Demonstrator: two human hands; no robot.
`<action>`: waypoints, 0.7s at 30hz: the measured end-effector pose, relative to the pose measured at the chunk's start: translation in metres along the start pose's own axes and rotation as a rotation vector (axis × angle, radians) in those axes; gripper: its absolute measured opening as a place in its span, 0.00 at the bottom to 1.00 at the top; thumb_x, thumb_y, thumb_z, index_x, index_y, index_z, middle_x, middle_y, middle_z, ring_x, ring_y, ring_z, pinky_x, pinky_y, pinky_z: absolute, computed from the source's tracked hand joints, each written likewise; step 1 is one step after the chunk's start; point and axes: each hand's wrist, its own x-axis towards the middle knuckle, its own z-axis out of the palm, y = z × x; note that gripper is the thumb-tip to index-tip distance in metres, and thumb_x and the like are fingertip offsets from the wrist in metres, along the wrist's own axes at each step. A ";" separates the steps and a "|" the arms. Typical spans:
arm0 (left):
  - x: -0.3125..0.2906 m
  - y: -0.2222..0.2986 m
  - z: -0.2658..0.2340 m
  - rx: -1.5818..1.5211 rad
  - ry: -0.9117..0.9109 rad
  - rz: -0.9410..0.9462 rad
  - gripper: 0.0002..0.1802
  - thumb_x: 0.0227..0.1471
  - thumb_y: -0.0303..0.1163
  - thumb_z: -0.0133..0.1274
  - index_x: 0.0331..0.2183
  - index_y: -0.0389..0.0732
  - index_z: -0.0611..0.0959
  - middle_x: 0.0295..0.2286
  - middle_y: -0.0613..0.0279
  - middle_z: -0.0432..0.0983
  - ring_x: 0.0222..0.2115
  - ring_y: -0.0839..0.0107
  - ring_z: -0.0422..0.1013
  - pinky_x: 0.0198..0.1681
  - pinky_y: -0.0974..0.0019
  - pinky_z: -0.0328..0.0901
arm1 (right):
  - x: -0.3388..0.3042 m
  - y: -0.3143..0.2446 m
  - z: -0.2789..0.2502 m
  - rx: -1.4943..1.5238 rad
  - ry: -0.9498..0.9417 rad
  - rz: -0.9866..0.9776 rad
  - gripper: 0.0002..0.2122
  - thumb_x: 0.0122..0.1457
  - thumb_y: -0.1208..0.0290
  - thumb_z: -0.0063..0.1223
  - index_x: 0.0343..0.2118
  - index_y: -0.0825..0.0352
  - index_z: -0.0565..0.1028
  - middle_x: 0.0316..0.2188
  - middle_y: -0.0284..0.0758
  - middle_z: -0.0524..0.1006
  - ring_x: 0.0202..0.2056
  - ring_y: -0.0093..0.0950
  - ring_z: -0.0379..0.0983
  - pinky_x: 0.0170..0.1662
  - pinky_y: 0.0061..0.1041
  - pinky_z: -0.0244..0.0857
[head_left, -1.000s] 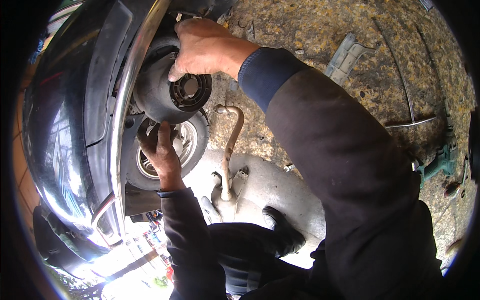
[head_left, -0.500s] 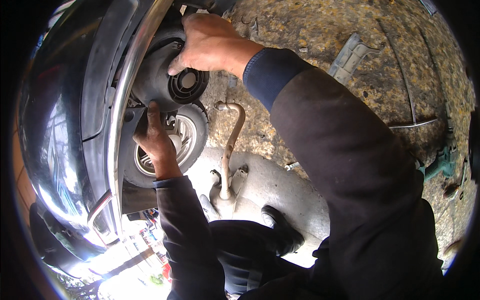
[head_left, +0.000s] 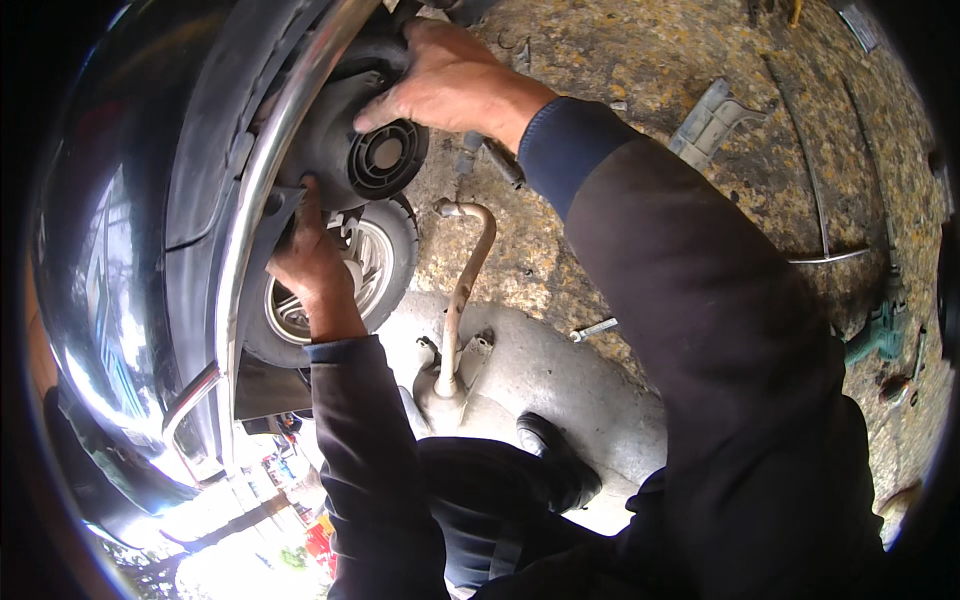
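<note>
A black plastic engine shroud [head_left: 325,135] with a round slotted vent [head_left: 388,158] sits under the side of a dark scooter [head_left: 130,230], above the rear wheel [head_left: 375,265]. From the far side my right hand [head_left: 455,80] grips it, the thumb lying on its face above the vent and the other fingers partly hidden behind it. My left hand [head_left: 315,270] is closed at the shroud's near lower edge, one finger pointing up along it; its remaining fingers are hidden beside the wheel.
A chrome rail [head_left: 265,180] runs along the scooter close to both hands. An exhaust muffler with a bent pipe [head_left: 470,265] lies by my shoe [head_left: 550,455]. Around on the ground are a wrench [head_left: 593,330], a grey plastic piece [head_left: 705,125], a T-handle wrench [head_left: 826,225] and a green power tool [head_left: 880,335].
The view has shifted slightly. The shroud and its vent have turned a little under my hands, and my right hand has moved slightly to the right with it. Both hands keep their hold.
</note>
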 end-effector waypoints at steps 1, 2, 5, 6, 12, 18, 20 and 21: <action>0.003 -0.001 -0.002 0.210 -0.001 0.023 0.18 0.51 0.24 0.60 0.44 0.29 0.78 0.40 0.57 0.78 0.38 0.69 0.74 0.44 0.68 0.69 | 0.001 -0.001 0.003 -0.004 0.038 -0.018 0.35 0.36 0.47 0.72 0.38 0.76 0.77 0.40 0.49 0.78 0.45 0.41 0.76 0.51 0.31 0.68; 0.003 -0.003 -0.002 0.224 0.001 -0.006 0.18 0.51 0.24 0.60 0.44 0.29 0.78 0.40 0.57 0.78 0.38 0.69 0.74 0.44 0.68 0.69 | 0.003 -0.002 0.004 -0.015 0.046 -0.040 0.37 0.35 0.46 0.72 0.40 0.77 0.76 0.42 0.50 0.77 0.46 0.40 0.74 0.52 0.32 0.67; 0.002 -0.012 -0.002 0.026 0.041 -0.050 0.18 0.49 0.23 0.61 0.44 0.28 0.79 0.41 0.53 0.78 0.39 0.70 0.75 0.45 0.66 0.70 | 0.002 -0.004 0.005 -0.124 0.141 -0.103 0.51 0.33 0.45 0.73 0.55 0.79 0.63 0.54 0.55 0.68 0.55 0.47 0.67 0.59 0.36 0.62; 0.002 -0.015 -0.002 -0.011 0.034 -0.048 0.19 0.49 0.22 0.61 0.44 0.28 0.79 0.41 0.52 0.78 0.39 0.70 0.75 0.45 0.67 0.70 | 0.002 -0.002 0.003 0.062 0.088 -0.178 0.48 0.35 0.51 0.74 0.57 0.74 0.62 0.54 0.51 0.69 0.55 0.45 0.66 0.58 0.34 0.61; 0.000 -0.035 -0.003 0.088 0.092 -0.104 0.20 0.45 0.26 0.65 0.42 0.31 0.81 0.41 0.54 0.78 0.39 0.69 0.74 0.49 0.66 0.66 | -0.010 -0.004 0.004 0.160 0.097 -0.306 0.39 0.41 0.60 0.72 0.54 0.75 0.65 0.48 0.51 0.73 0.52 0.42 0.69 0.55 0.31 0.64; 0.003 -0.048 -0.017 0.297 -0.016 0.056 0.22 0.48 0.45 0.62 0.41 0.40 0.82 0.38 0.59 0.81 0.39 0.66 0.77 0.43 0.67 0.69 | -0.023 -0.005 0.025 -0.400 0.065 -0.219 0.63 0.33 0.41 0.72 0.62 0.82 0.45 0.54 0.64 0.63 0.56 0.51 0.64 0.60 0.36 0.59; -0.001 -0.054 -0.028 0.052 -0.088 -0.007 0.22 0.47 0.43 0.64 0.40 0.39 0.82 0.35 0.58 0.82 0.38 0.65 0.77 0.42 0.67 0.69 | -0.025 -0.003 0.030 -0.445 0.134 -0.195 0.64 0.33 0.40 0.72 0.62 0.83 0.46 0.55 0.64 0.62 0.57 0.51 0.63 0.60 0.34 0.59; -0.004 -0.056 -0.033 -0.064 -0.060 -0.017 0.22 0.47 0.43 0.64 0.40 0.38 0.82 0.34 0.58 0.82 0.37 0.65 0.77 0.43 0.67 0.69 | -0.028 -0.002 0.031 -0.477 0.169 -0.100 0.63 0.33 0.40 0.72 0.61 0.83 0.46 0.55 0.64 0.62 0.57 0.51 0.62 0.60 0.34 0.59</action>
